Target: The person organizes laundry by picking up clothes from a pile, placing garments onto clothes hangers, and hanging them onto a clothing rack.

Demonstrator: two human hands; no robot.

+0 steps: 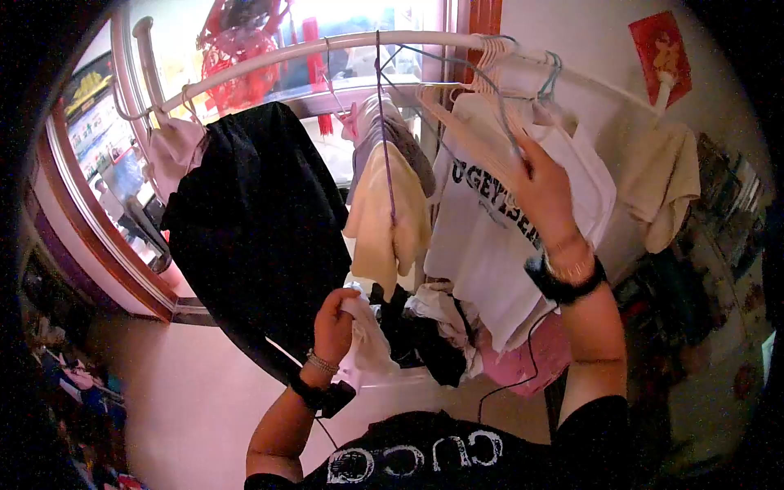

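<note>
My left hand (333, 328) is low in the middle, closed on a piece of whitish cloth (367, 339) that hangs down from the fingers. My right hand (543, 188) is raised to the right, fingers curled round the side of a blue-grey clothes hanger (505, 114). Right beside it, several peach hangers (469, 122) hang bunched on the white rail (286, 55). Behind this hand hangs a white T-shirt (478, 245) with black lettering.
Black garment (253, 220) hangs at left, a cream cloth (388, 212) in the middle, a beige towel-like cloth (661, 180) at far right. Beneath lie a heap of dark and white clothes (425, 331) and a pink rounded thing (527, 359). A window stands behind the rail.
</note>
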